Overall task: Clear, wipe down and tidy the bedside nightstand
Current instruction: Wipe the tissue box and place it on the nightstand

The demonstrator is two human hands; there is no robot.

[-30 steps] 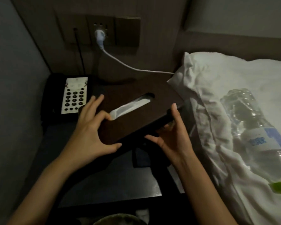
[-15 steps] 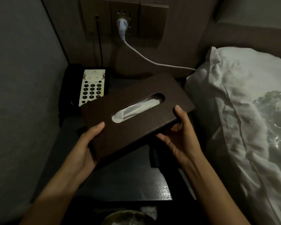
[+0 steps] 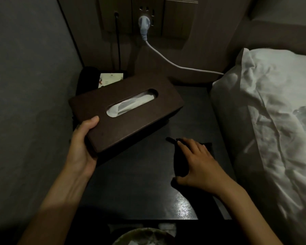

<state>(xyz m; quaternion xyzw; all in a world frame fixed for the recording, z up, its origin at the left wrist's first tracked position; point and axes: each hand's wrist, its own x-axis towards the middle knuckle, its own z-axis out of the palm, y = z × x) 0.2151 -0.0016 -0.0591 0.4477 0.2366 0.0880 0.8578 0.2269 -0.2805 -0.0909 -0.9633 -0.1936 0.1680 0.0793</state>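
**Box lifted in left hand, right hand on dark cloth**

Left hand [image 3: 82, 145] gripped the tissue box [image 3: 125, 112] at its 7 o'clock corner, thumb on top, box tilted above the nightstand [image 3: 140, 188]. Right hand [image 3: 198, 163] lay spread, not clenched, on a dark cloth [image 3: 179, 161] at 4 o'clock of the box; the cloth's edges were lost in shadow. The phone [image 3: 109, 79] at 11 o'clock was mostly hidden and its label print unreadable. A white plug [image 3: 143, 24] sat in the wall socket. No legible text.
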